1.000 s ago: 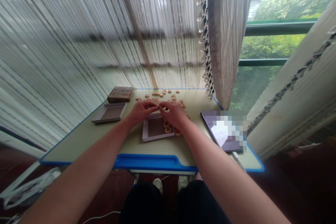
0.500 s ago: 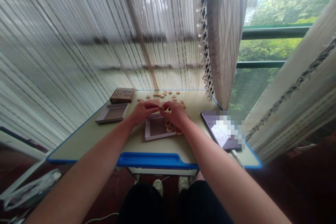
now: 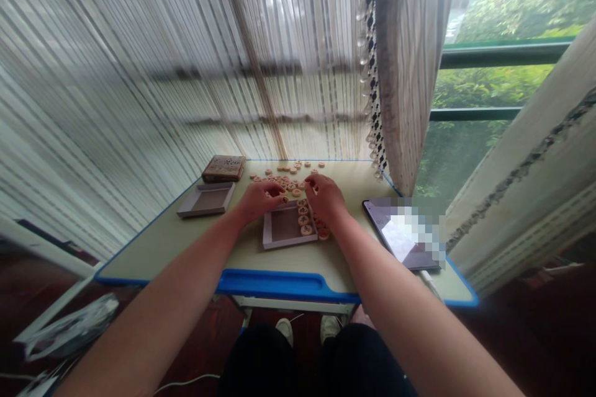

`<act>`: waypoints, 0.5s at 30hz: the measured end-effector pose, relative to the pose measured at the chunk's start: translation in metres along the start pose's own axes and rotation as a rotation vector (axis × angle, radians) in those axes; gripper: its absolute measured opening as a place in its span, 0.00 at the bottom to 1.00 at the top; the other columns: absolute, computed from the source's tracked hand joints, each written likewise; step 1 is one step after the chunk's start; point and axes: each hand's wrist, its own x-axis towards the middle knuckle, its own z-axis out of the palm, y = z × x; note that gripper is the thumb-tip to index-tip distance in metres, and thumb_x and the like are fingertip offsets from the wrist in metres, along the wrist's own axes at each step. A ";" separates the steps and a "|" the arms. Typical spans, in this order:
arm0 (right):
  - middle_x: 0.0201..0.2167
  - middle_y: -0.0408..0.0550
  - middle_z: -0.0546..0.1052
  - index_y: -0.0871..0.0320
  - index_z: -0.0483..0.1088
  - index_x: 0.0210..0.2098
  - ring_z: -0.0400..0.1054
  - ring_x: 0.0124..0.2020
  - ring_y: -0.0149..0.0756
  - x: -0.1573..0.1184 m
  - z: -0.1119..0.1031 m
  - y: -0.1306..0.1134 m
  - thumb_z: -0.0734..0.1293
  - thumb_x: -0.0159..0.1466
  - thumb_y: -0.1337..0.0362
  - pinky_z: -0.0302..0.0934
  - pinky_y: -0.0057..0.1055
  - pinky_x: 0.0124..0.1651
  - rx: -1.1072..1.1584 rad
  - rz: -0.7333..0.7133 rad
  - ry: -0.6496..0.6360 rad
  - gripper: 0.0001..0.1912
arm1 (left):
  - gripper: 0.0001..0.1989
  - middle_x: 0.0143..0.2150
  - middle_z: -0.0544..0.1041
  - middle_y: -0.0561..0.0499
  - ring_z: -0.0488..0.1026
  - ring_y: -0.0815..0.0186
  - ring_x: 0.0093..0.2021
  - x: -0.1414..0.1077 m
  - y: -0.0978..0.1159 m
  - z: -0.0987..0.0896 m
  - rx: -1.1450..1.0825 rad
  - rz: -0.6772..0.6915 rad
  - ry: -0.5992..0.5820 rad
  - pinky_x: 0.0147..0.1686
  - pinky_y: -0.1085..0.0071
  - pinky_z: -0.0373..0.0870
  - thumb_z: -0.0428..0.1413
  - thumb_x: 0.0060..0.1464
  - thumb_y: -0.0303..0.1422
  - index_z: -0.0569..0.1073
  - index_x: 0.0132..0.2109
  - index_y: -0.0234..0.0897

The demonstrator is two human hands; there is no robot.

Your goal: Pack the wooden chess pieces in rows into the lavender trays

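Observation:
Between the thumb and fingers of my left hand [image 3: 254,201] is a round wooden Chinese chess piece [image 3: 284,200] with a dark character, just above the far edge of a shallow box tray [image 3: 271,243]. My right hand [image 3: 326,196] is over the loose pieces to the right, its thumb and forefinger a little apart and nothing visibly held. Inside the tray, a column of pieces [image 3: 304,220] with dark characters lines the right side. Several red-marked pieces [image 3: 323,234] lie just outside that side, partly hidden by my right hand. More loose pieces [image 3: 282,180] are scattered beyond the tray.
A second shallow tray [image 3: 205,201] lies to the left, with a patterned box [image 3: 224,168] behind it. On the right a tablet [image 3: 372,214] with a cable rests on the table [image 3: 162,254]. Blue edging and a blue pencil groove [image 3: 272,283] run along the front; curtains hang behind.
My right hand has parted from my left and moved right, letting go of the piece between them. The left keeps it, lower near the tray's far edge. The view shifted slightly.

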 end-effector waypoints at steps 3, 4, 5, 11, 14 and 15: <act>0.37 0.48 0.73 0.57 0.68 0.39 0.64 0.37 0.34 0.002 0.002 0.005 0.56 0.61 0.63 0.56 0.30 0.41 0.009 0.075 0.027 0.11 | 0.10 0.29 0.76 0.52 0.69 0.70 0.29 -0.002 -0.001 0.001 0.041 0.045 -0.073 0.30 0.75 0.63 0.56 0.44 0.34 0.76 0.34 0.34; 0.36 0.48 0.73 0.58 0.68 0.38 0.64 0.37 0.34 0.002 0.003 0.006 0.57 0.61 0.63 0.56 0.30 0.41 0.013 0.077 0.026 0.11 | 0.09 0.28 0.76 0.52 0.69 0.70 0.29 -0.003 -0.001 0.001 0.060 0.064 -0.105 0.30 0.75 0.63 0.55 0.44 0.34 0.75 0.33 0.35; 0.36 0.48 0.73 0.58 0.69 0.37 0.64 0.36 0.34 0.002 0.003 0.006 0.57 0.61 0.63 0.56 0.30 0.40 0.014 0.069 0.025 0.11 | 0.08 0.28 0.75 0.53 0.69 0.70 0.29 -0.003 -0.001 0.001 0.081 0.085 -0.135 0.30 0.75 0.63 0.55 0.45 0.34 0.75 0.32 0.35; 0.34 0.47 0.74 0.57 0.69 0.35 0.64 0.35 0.33 0.001 0.002 0.004 0.56 0.61 0.62 0.55 0.29 0.40 -0.009 0.006 0.053 0.11 | 0.08 0.29 0.76 0.53 0.69 0.69 0.31 -0.004 -0.001 0.002 0.180 0.177 -0.163 0.32 0.75 0.62 0.54 0.47 0.34 0.76 0.32 0.37; 0.33 0.46 0.74 0.57 0.69 0.35 0.65 0.35 0.33 0.001 0.002 0.003 0.57 0.61 0.61 0.56 0.29 0.39 -0.009 0.036 0.048 0.11 | 0.09 0.28 0.76 0.52 0.69 0.69 0.31 -0.004 -0.003 0.001 0.221 0.223 -0.160 0.33 0.74 0.62 0.53 0.48 0.34 0.76 0.30 0.37; 0.33 0.46 0.74 0.57 0.69 0.35 0.65 0.34 0.33 0.001 0.001 0.003 0.58 0.60 0.61 0.56 0.28 0.39 -0.006 0.041 0.039 0.11 | 0.09 0.28 0.76 0.52 0.69 0.69 0.31 -0.005 -0.004 0.000 0.231 0.232 -0.162 0.34 0.74 0.62 0.53 0.48 0.35 0.76 0.30 0.37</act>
